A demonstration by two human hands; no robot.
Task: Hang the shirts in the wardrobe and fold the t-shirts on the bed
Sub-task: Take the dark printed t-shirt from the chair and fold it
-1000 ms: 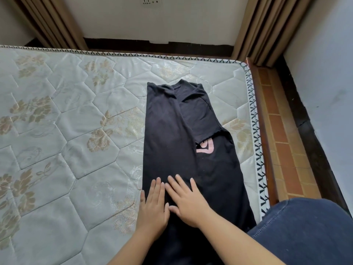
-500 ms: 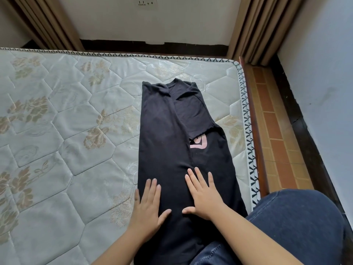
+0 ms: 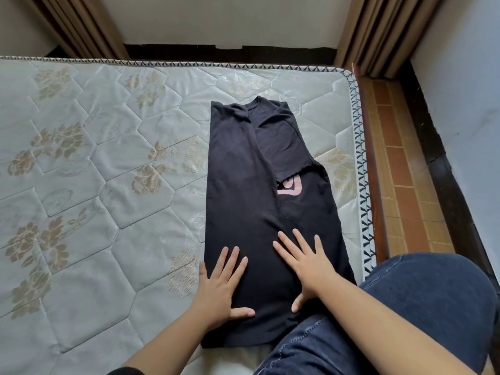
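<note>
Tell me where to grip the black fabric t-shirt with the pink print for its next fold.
Probably its near hem, both corners, from the person's side: the black t-shirt lies as a long narrow strip with the collar far, so the hem lifts toward it.

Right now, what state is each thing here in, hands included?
black t-shirt, lying flat on the mattress, both sides folded inward, pink print partly covered.
left hand, open, flat on the t-shirt's lower left edge.
right hand, open, fingers spread, flat on the t-shirt.
mattress, uncovered, bearing the t-shirt near its right edge.
curtains, gathered aside.
</note>
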